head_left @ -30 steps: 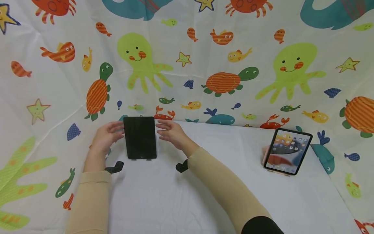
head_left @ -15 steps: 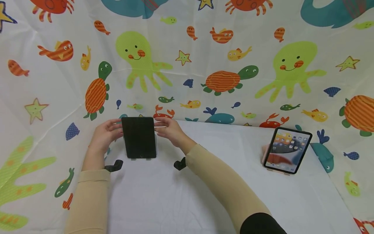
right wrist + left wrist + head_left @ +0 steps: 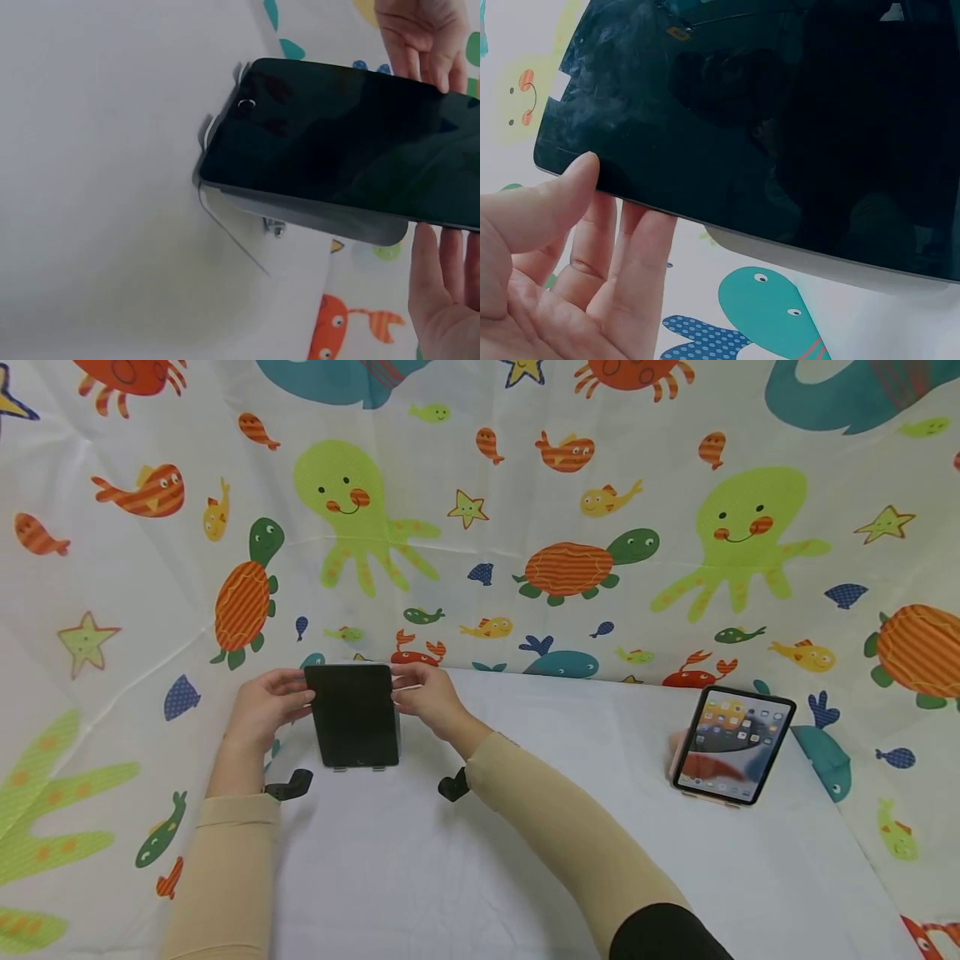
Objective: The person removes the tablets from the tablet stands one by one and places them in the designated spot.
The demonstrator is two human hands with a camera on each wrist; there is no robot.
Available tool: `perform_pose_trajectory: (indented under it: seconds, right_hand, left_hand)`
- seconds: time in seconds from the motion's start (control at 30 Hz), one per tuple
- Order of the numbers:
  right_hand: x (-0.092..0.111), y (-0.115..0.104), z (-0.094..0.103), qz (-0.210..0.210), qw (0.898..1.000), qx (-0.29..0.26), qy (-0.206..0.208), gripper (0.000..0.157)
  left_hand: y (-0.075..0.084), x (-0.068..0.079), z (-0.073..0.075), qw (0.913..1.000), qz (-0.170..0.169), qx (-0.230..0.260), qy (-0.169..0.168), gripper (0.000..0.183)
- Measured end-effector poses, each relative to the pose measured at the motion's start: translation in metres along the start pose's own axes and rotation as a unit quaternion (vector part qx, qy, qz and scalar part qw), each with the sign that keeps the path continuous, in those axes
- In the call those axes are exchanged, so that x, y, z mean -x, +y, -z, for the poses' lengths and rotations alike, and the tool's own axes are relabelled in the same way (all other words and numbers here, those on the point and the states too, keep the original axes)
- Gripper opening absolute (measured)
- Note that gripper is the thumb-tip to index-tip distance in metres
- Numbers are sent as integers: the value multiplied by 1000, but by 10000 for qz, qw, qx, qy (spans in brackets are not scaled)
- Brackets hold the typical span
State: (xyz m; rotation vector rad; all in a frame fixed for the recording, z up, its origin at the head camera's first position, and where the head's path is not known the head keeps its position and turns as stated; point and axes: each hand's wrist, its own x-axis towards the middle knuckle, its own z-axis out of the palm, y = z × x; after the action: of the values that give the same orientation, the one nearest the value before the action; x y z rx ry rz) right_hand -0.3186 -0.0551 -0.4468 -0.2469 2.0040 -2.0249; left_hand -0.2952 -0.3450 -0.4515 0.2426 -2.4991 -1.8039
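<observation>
A tablet [image 3: 354, 717] with a dark screen stands upright, leaning on a grey stand [image 3: 337, 222], its lower edge in two small lips. At its upper left edge my left hand [image 3: 262, 708] pinches it; in the left wrist view the thumb [image 3: 585, 171] lies on the screen border and the fingers reach behind. My right hand [image 3: 435, 700] holds the upper right edge, with the thumb [image 3: 426, 251] at the rim in the right wrist view. Most of the stand is hidden behind the tablet, whose top tilts slightly forward of it.
A second tablet [image 3: 735, 745] with a lit home screen leans on a pinkish stand [image 3: 677, 752] at the right. White cloth [image 3: 525, 827] covers the table. Behind it hangs a sea-animal print curtain [image 3: 465, 443]. Black wrist cameras [image 3: 291, 785] jut inward from both wrists.
Both hands have closed in from beside the tablet to its upper edges and taken hold. The tablet's top has shifted a little left and forward.
</observation>
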Motion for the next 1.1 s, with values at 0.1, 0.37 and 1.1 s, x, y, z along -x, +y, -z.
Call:
perform_pose_trajectory:
  seconds: [0.1,0.37,1.1]
  right_hand:
    - [1,0,-3,55,9999,48,139,35]
    - [2,2,-11,-19,9981,127,600,23]
    - [8,0,-8,156,9965,8,826,15]
  left_hand:
    - [1,1,0,10000,20,38,45,37]
    - [6,5,5,9995,-119,238,-172,27]
    - [21,17,2,9982,-495,-344,-30,33]
